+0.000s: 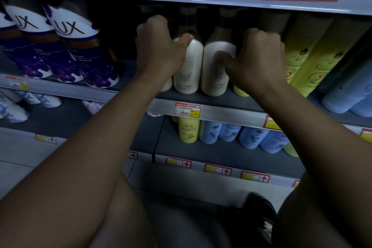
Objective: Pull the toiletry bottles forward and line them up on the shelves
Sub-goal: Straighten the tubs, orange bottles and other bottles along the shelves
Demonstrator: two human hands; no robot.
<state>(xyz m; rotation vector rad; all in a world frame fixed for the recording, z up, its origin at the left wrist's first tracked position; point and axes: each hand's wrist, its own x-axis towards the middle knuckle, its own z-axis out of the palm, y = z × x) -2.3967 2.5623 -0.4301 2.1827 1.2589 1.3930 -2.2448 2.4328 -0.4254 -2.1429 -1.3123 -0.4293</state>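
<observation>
Two bare forearms run from the bottom corners up into frame, no sleeves showing anywhere along them. No watch, bracelet or ring visible on either wrist or on the fingers that show. No gloves on the left hand (159, 46) or the right hand (259, 56). Knuckles and thumbs plainly visible, nails short where they can be seen; lighting dim, so finer detail is lost. Bare knee (128, 207) low in the middle of the frame, leg uncovered as far as it shows. Dark shoe (259, 213) at lower right, black upper with a pale marking or lace near its lower edge, blurred.
</observation>
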